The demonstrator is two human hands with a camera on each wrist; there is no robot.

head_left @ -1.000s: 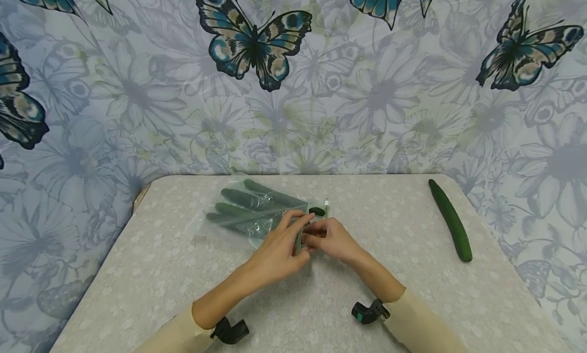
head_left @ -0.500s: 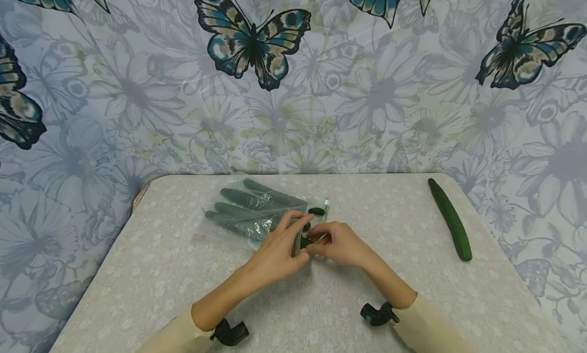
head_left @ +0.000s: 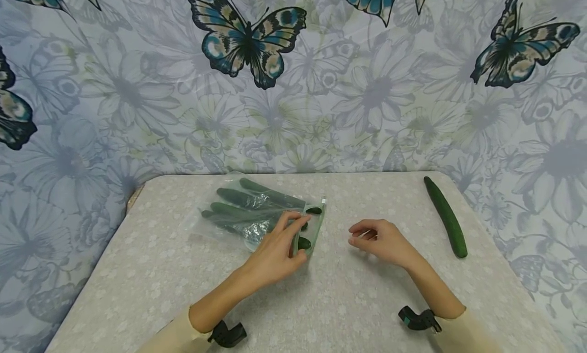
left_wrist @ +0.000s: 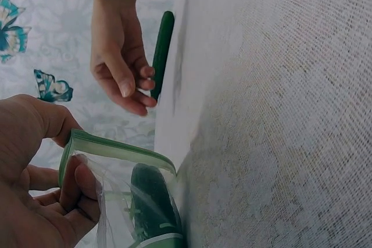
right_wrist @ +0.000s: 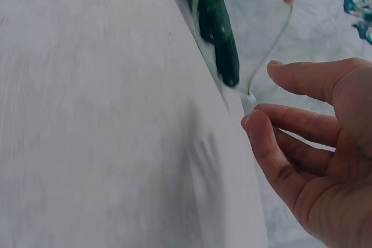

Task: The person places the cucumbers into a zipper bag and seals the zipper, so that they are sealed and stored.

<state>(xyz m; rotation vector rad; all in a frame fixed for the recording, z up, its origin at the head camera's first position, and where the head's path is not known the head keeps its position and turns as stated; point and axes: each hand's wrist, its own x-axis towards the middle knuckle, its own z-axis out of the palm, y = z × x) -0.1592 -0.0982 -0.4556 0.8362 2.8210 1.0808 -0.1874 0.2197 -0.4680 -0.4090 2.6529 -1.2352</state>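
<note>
A clear zip bag [head_left: 249, 218] with several cucumbers inside lies on the table [head_left: 321, 292], its green-rimmed mouth facing right. My left hand [head_left: 293, 236] pinches the rim of the mouth [left_wrist: 110, 149] and holds it open; a cucumber end [left_wrist: 152, 198] shows just inside. My right hand [head_left: 355, 235] hovers a hand's width to the right of the bag, fingers loosely curled, holding nothing [right_wrist: 273, 94]. A single loose cucumber [head_left: 445, 215] lies near the table's right edge, beyond the right hand.
The table wears a pale patterned cloth and stands against a wall hung with a flower and butterfly print [head_left: 247, 42]. The table's left corner [head_left: 133, 197] and right edge are close to the wall fabric.
My right hand has let go of the bag mouth and moved right, away from the bag. The left hand keeps its hold on the rim; the bag mouth now stands open.
</note>
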